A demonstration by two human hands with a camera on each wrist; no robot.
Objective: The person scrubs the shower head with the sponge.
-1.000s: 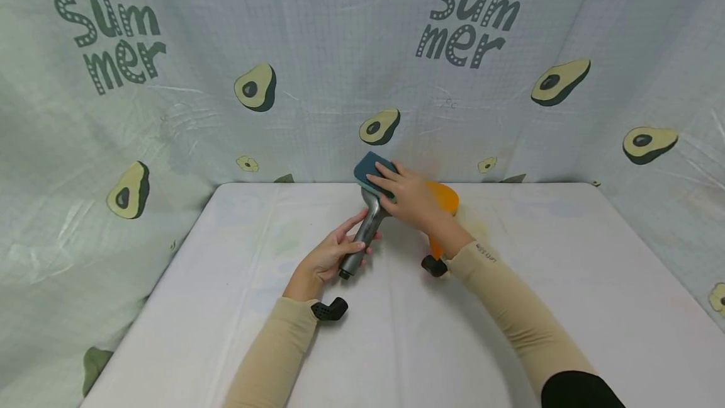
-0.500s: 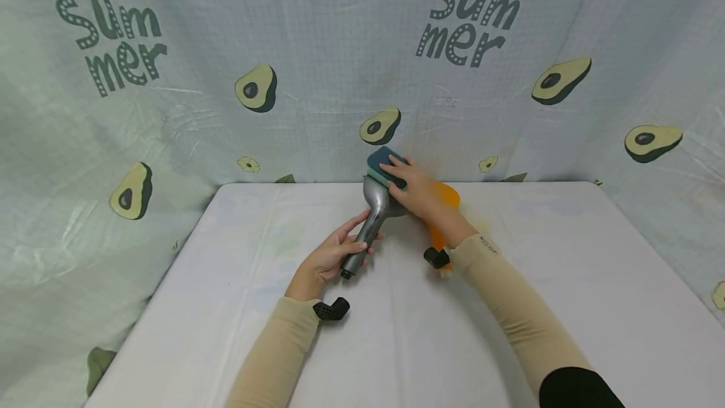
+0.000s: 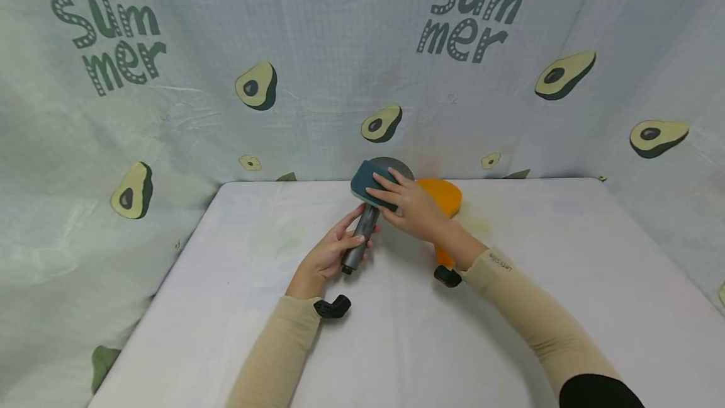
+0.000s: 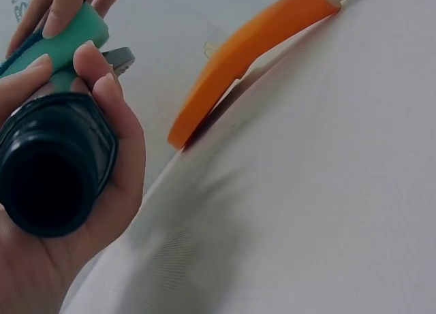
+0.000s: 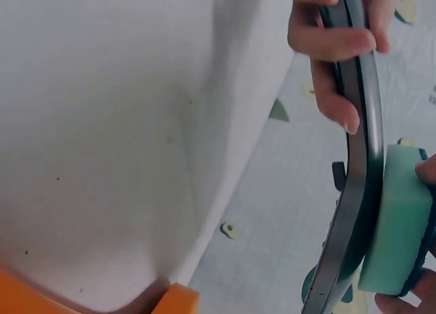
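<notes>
My left hand [image 3: 328, 254] grips the handle of a grey handheld shower head [image 3: 354, 257], its end pointing down toward me. Above the table, the shower head slants up and away to the right. In my right hand [image 3: 419, 209] is a sponge [image 3: 365, 176], dark blue on top with a green foam [image 5: 397, 215] side. The right fingers lie spread over the dark layer, and the foam rests along the neck of the shower head in the right wrist view. Only part of the round head [image 3: 399, 167] shows behind the sponge.
Just right of my right hand, an orange object [image 3: 443, 192] with a broad rounded head and a handle lies on the white table [image 3: 272, 332]. A hanging sheet [image 3: 317, 49] printed with avocados closes off the back.
The sponge first slid up and right along the shower head, then came back down and left over its neck. My left hand keeps its grip on the handle.
</notes>
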